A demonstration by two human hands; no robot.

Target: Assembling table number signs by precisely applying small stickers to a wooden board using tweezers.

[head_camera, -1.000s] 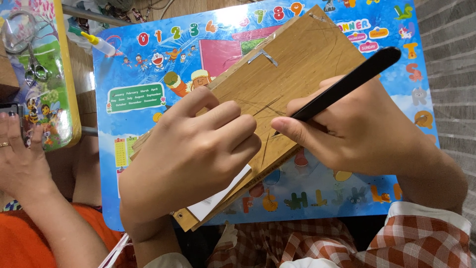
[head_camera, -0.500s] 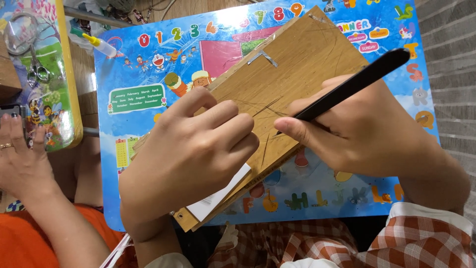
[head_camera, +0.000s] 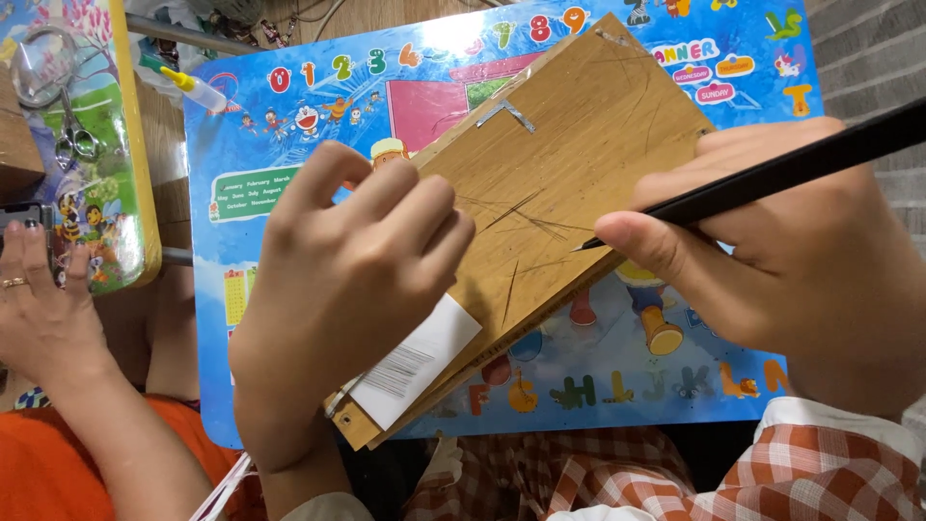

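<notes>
A: The wooden board [head_camera: 579, 164] lies tilted across the blue picture worktop [head_camera: 241, 289], its long side running from about 1 o'clock down to 7 o'clock, with a white label [head_camera: 415, 362] at the lower end and a small metal bracket [head_camera: 506, 114] near the top edge.

B: And the hands?

A: The left hand [head_camera: 352, 289] is curled and pressed down on the board's lower half, fingers bent over the face. The right hand [head_camera: 772, 251] is closed around a black stylus [head_camera: 772, 174], its tip touching the wood at the board's 4 o'clock edge, beside a cluster of fine scratch lines [head_camera: 526, 222].

B: How would you do this scoring well?

A: I'd judge the holding hand matters most: weight flat, knuckles clear of the tip's path. The tool leans low; a steeper angle would likely bite cleaner. The tip sits near the edge, so a slip could run off onto the worktop.

B: Anything nearby?

A: At 9 o'clock another person's hand [head_camera: 43, 309] rests by a green tray [head_camera: 125, 193] holding scissors [head_camera: 72, 135]; a small glue bottle [head_camera: 193, 89] lies at 11 o'clock.
</notes>
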